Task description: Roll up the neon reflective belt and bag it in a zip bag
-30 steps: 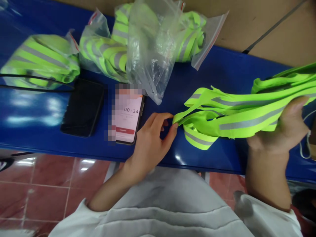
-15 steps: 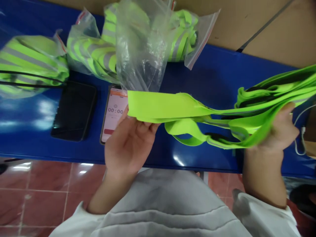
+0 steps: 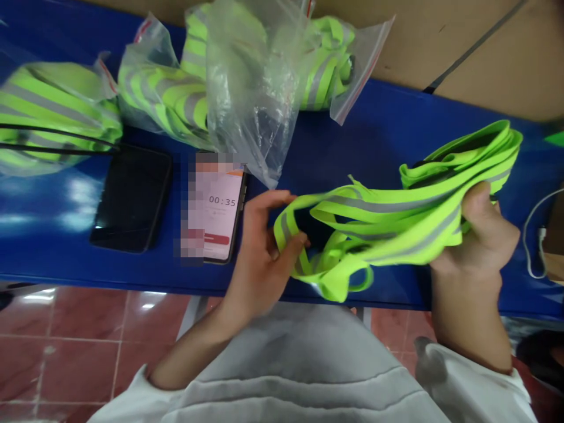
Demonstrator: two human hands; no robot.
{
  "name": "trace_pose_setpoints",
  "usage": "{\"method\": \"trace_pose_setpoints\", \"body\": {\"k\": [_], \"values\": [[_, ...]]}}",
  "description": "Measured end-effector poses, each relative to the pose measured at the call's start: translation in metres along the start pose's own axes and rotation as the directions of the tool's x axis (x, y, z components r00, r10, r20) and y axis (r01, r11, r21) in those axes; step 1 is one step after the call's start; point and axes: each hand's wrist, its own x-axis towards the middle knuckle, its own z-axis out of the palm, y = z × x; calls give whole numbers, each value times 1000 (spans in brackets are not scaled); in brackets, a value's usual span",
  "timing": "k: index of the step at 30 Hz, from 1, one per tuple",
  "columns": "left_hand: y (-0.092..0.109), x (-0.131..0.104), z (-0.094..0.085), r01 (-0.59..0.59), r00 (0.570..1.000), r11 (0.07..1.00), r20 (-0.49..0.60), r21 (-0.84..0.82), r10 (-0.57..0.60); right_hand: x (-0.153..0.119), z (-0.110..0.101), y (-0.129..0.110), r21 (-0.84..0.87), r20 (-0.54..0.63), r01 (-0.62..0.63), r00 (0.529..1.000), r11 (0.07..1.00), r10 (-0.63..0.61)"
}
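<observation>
The left hand (image 3: 264, 258) pinches one looped end of a fluorescent green reflective strap bundle (image 3: 388, 226) between thumb and fingers, low over the near edge of the blue bench (image 3: 396, 147). The right hand (image 3: 482, 235) is closed around the other end, thumb on top, the folded straps bunched in its grip and lifted off the bench. Between the two hands the bundle sags, and one loop hangs below the rest at the bench edge.

That loose loop looks likely to slip out of the fold or snag on the edge if the hands draw apart unevenly, and the pinch on the left holds only part of the layers, so the stack could splay.

Just beside the left hand lies a phone with a timer (image 3: 218, 214) showing 00:35, close enough to be knocked by a sweep of the wrist. A dark phone (image 3: 132, 197) lies further left. An empty clear plastic bag (image 3: 251, 88) stands behind them, and bagged strap bundles (image 3: 167, 100) crowd the far left side of the bench. A white cable (image 3: 535, 235) dangles beyond the right hand.
</observation>
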Motion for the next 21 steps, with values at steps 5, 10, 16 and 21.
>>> {"method": "trace_pose_setpoints", "body": {"k": [5,10,16,21], "values": [[21,-18,-24,-249,928,792,372,557,30,-4,-7,-6,-24,-14,-39,999,999,39],[55,-16,-33,-321,904,829,410,457,123,-16,-11,-8,32,140,-174,976,984,168],[54,27,7,-301,845,866,532,399,49,-29,-2,-11,87,387,-243,902,966,192],[50,45,19,-173,655,937,746,303,-121,-31,2,-11,49,412,-258,885,965,216]]}}
